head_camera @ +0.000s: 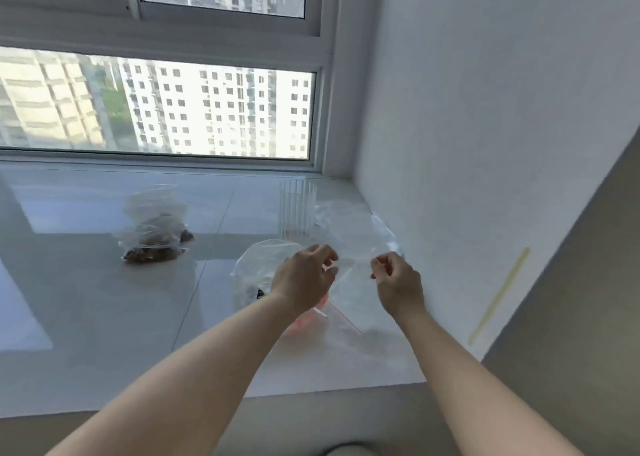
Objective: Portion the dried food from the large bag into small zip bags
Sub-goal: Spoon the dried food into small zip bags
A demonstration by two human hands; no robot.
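Head view, both hands (353, 275) pinching clear zip bag (349, 234) above sill (104, 299)

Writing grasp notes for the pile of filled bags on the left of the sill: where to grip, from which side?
Judging by its pose, pinch the crumpled clear top of the filled bags from above. The brown dried food sits low in them, so the upper film is loose and stands free of the sill. Both hands are busy with an empty bag.
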